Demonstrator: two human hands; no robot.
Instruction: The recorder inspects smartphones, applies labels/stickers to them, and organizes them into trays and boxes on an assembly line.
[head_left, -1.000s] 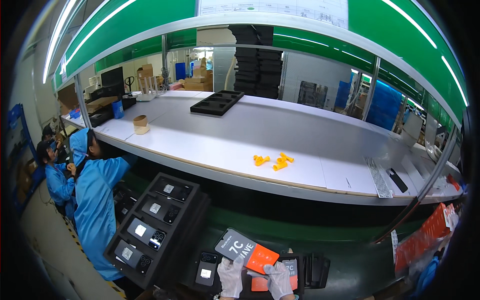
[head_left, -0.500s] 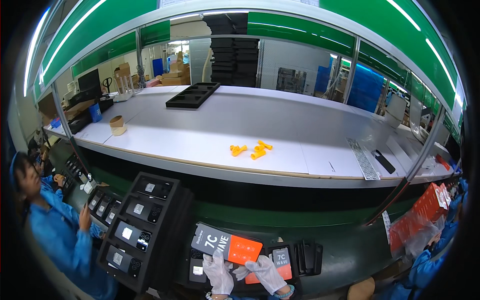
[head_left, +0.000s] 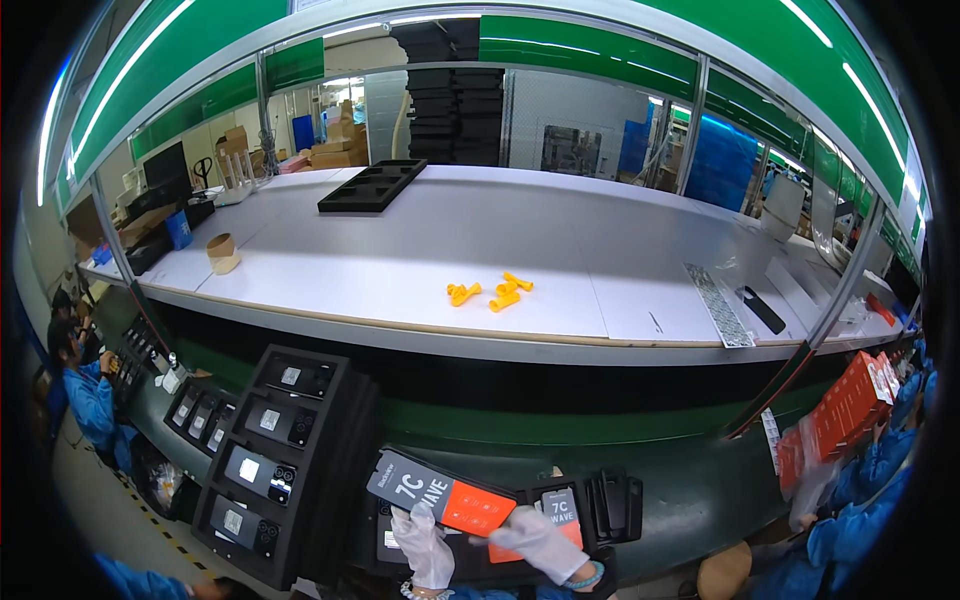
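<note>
A phone (head_left: 443, 496) with a grey-and-orange printed front is tilted up above the green bench. My left hand (head_left: 424, 548), in a white glove, grips its lower left edge. My right hand (head_left: 543, 545), gloved too, is blurred beside the phone's lower right corner; whether its fingers touch it I cannot make out. Behind my right hand lies a second phone (head_left: 562, 508) with the same printed front, in a dark tray. Another phone, back up with a white label (head_left: 391, 538), shows partly beside my left hand.
Stacked black trays (head_left: 335, 420) hold several phones on the left. Dark pieces (head_left: 614, 505) lie right of my hands. Yellow plastic parts (head_left: 500, 295) sit on the raised white shelf (head_left: 420, 270). Red boxes (head_left: 835, 420) and a blue-sleeved co-worker (head_left: 860, 520) are at right.
The view shifts slightly. My right hand's fingers blur and reach leftward by the phone's corner. The near co-worker at left is gone from beside the trays; a blue sleeve shows at the lower left.
</note>
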